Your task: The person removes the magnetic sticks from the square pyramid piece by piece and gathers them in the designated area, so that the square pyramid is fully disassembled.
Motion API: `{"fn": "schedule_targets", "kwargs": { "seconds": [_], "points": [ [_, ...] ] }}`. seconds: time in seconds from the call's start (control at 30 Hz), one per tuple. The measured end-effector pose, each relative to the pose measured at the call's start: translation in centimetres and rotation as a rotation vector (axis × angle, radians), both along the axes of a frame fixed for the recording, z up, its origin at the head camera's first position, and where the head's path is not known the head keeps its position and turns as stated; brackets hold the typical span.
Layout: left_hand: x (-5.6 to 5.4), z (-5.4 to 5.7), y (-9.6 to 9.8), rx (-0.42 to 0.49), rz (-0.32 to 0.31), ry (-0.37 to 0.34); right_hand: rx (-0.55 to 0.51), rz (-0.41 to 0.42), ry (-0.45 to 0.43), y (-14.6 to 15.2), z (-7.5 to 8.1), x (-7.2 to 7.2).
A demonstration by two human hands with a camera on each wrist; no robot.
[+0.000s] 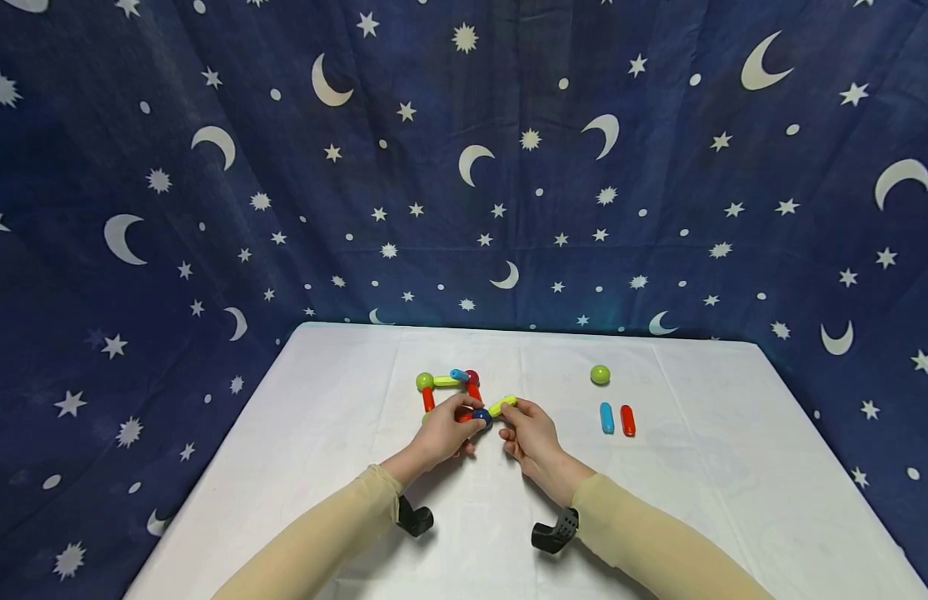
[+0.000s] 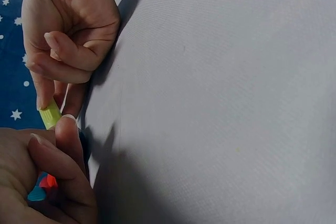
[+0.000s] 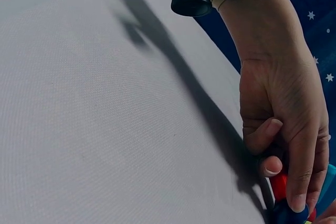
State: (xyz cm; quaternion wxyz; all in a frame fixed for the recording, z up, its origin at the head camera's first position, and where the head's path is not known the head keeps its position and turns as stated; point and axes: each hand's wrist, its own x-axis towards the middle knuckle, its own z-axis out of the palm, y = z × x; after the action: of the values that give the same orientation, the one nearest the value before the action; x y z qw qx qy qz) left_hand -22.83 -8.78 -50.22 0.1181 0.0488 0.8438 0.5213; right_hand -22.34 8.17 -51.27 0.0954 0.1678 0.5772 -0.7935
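My left hand (image 1: pixel 443 432) pinches a dark blue ball (image 1: pixel 482 417) at the near right corner of a square built of balls and rods. In the right wrist view the fingertips lie on that blue ball (image 3: pixel 287 213). My right hand (image 1: pixel 536 439) pinches the outer end of a yellow-green rod (image 1: pixel 502 406), whose other end meets the blue ball; whether it is attached I cannot tell. The square's far side shows a green ball (image 1: pixel 425 382), a yellow-green rod (image 1: pixel 446 381) and a dark red ball (image 1: pixel 471 377) with a blue rod (image 1: pixel 459 375). The left hand hides part of the near side.
To the right on the white table (image 1: pixel 704 500) lie a loose green ball (image 1: pixel 600 374), a blue rod (image 1: pixel 607 418) and a red rod (image 1: pixel 627 421). A dark blue curtain (image 1: pixel 539 167) with moons and stars stands behind the table.
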Motion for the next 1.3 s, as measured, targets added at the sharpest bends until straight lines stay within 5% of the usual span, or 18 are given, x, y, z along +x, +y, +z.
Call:
{"fn": "schedule_targets", "kwargs": {
  "seconds": [1.3],
  "points": [
    [0.26, 0.2, 0.02, -0.015, -0.022, 0.009, 0.004, 0.01, -0.016, 0.25, 0.08, 0.01]
  ]
}}
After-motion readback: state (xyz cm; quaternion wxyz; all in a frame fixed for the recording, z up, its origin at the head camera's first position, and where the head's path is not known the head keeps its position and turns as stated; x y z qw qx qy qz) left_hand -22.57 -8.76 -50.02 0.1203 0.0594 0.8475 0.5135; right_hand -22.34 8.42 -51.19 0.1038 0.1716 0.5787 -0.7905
